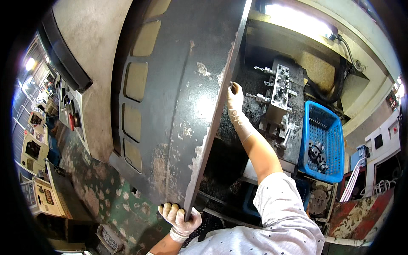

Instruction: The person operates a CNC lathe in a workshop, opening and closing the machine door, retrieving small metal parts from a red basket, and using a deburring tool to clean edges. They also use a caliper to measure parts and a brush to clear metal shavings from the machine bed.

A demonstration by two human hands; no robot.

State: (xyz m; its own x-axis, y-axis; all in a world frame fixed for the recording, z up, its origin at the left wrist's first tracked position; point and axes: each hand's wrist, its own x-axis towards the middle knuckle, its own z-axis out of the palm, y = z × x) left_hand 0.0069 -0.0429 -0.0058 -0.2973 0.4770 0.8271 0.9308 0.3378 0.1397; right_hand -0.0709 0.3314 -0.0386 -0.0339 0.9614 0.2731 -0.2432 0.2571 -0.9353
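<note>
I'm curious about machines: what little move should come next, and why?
Perhaps ease the right hand away from the nearby drill bit, because its tip seems to point that way, while the left hand grips the grey door.

Machine door [187, 106] left of the tool block [279, 95]
The basket [321, 175] stands right of the block, metal parts [316, 154] inside it; the lamp [299, 18] sits beyond both.

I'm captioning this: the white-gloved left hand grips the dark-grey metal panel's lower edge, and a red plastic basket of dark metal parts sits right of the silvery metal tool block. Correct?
Nearly: in the head view, the plastic basket of dark metal parts is blue, not red. The rest stands: the left hand grips the panel.
</note>
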